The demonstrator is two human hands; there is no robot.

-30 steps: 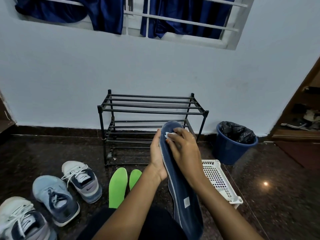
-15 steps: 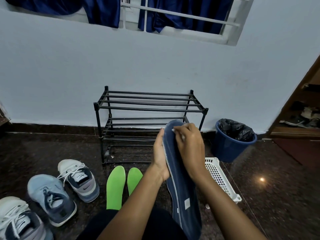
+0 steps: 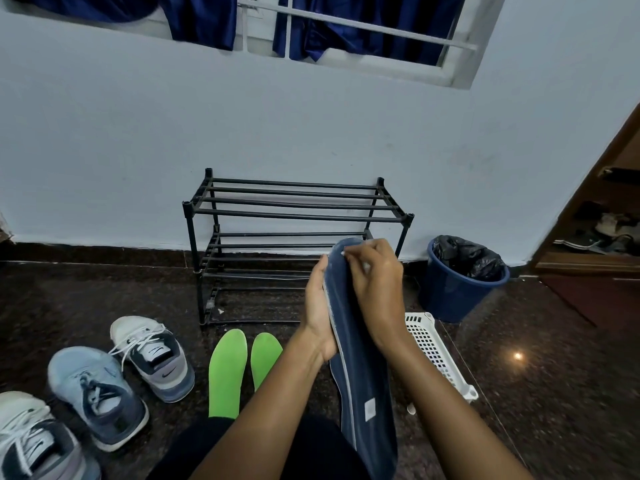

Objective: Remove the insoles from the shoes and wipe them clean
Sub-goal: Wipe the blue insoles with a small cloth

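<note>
Two hands work the blue insole (image 3: 363, 393), held upright over the lap; my left hand (image 3: 320, 317) grips its edge; my right hand (image 3: 375, 289) pinches a white wipe (image 3: 344, 253) at the toe; I'd stroke heelward, pressing evenly.

I lose the near end of the blue insole (image 3: 363, 382) below the bottom edge, and the fingers of the left hand (image 3: 317, 306) are hidden behind it. The right hand (image 3: 375, 289) pinches a white scrap (image 3: 346, 253) that is too covered to identify. The nearest shoe (image 3: 31, 441) is cropped at the near left corner. 1 green insole (image 3: 265, 355) disappears behind the left forearm (image 3: 263, 403). The label (image 3: 370, 409) on the blue insole is too small to read.
</note>
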